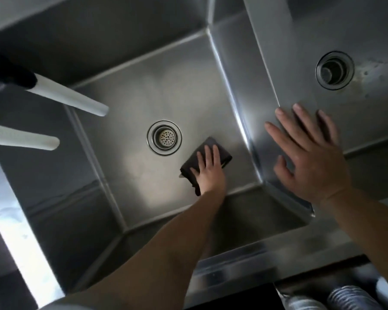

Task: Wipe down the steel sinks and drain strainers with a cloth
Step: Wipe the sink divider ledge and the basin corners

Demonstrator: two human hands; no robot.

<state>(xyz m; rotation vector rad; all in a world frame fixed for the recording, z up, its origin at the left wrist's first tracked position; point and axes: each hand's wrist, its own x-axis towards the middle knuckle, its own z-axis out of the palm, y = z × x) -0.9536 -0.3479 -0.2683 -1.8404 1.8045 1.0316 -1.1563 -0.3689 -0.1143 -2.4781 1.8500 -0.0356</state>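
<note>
I look down into a deep steel sink (pixel 126 92). Its round drain strainer (pixel 164 138) sits in the middle of the floor. My left hand (pixel 208 170) reaches down and presses a folded dark cloth (pixel 213 151) flat on the sink floor, just right of the strainer, fingers straight. My right hand (pixel 309 155) lies spread over the steel divider (pixel 251 121) between the two basins, fingers straight, holding nothing. A second sink (pixel 372 113) on the right has its own open drain (pixel 334 70), with stains beside it.
Two white faucet spouts (pixel 76 98) reach in from the left over the basin. The sink's front rim (pixel 244 253) runs along the bottom, with grey ribbed hoses (pixel 345 296) below it at the lower right.
</note>
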